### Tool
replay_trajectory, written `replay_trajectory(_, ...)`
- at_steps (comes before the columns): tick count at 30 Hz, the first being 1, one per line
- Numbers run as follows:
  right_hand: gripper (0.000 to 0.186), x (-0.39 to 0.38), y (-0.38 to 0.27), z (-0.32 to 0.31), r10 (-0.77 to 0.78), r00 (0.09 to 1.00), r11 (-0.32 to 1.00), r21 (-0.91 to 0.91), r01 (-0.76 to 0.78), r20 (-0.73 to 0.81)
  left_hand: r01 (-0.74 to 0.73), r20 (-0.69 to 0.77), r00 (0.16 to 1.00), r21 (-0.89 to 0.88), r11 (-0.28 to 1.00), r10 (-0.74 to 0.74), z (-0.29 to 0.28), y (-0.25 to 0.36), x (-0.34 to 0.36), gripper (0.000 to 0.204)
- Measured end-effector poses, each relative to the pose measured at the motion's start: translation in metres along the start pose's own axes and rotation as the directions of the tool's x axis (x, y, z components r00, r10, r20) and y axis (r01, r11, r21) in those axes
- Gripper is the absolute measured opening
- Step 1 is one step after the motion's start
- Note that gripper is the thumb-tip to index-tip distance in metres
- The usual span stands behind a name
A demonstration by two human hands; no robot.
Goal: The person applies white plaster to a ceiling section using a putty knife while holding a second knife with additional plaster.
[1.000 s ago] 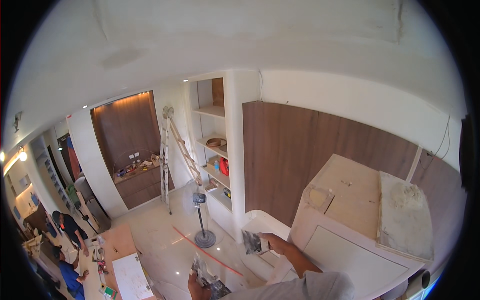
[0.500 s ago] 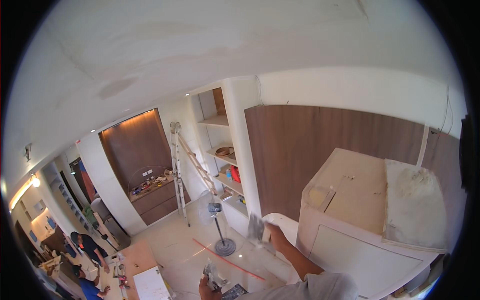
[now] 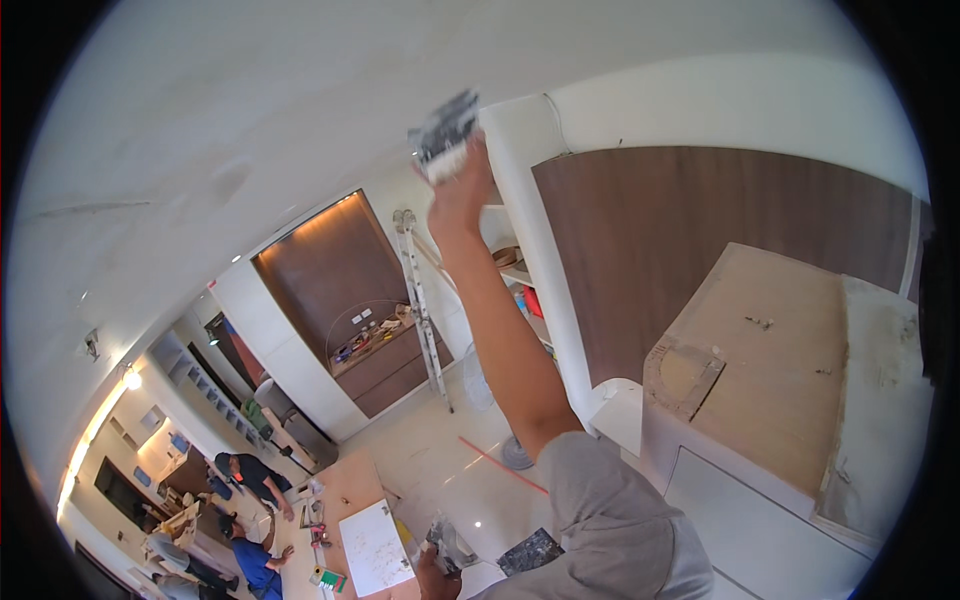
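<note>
My right hand [image 3: 465, 178] is raised high toward the white ceiling [image 3: 260, 90]. Its fingers are closed on a putty knife [image 3: 447, 132] with a wide grey blade, blurred by motion, and a pale handle. Low in the picture, my left hand [image 3: 437, 580] is closed round a putty-smeared scraper [image 3: 452, 542]. Just right of that hand lies a dark, white-speckled plate [image 3: 531, 552]; what supports it is hidden. Darker patches and a thin line mark the ceiling's surface.
A cabinet with a brown top [image 3: 770, 330] stands close on the right. Beyond my raised arm are a stepladder [image 3: 423, 310] and a partly hidden fan base [image 3: 516, 453]. At lower left, co-workers in dark and blue shirts [image 3: 255, 557] lean at a worktable [image 3: 345, 480].
My right hand has swung up and left with the putty knife, from beside the shelves to near the ceiling. The view has shifted, and the left hand still grips the scraper.
</note>
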State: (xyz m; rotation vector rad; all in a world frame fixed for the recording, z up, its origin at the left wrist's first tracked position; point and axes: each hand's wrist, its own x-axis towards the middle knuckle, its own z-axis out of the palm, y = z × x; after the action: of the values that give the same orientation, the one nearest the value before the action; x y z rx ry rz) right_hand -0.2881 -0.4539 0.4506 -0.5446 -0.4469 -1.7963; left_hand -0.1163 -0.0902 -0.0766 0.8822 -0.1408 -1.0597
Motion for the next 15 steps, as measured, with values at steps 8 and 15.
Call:
replay_trajectory(8, 0.067, 0.035, 0.031, 0.082, -0.033, 0.998, 0.996, 0.076, 0.037, -0.043, -0.104, -0.011, 0.995, -0.070, 0.992, 0.103, -0.023, 0.015, -0.017, 0.038)
replay_trajectory(15, 0.060, -0.017, 0.037, 0.101, -0.304, 0.951, 0.877, -0.374, 0.300, 0.050, -0.107, -0.075, 0.992, -0.057, 0.993, 0.102, -0.024, 0.018, -0.025, 0.039)
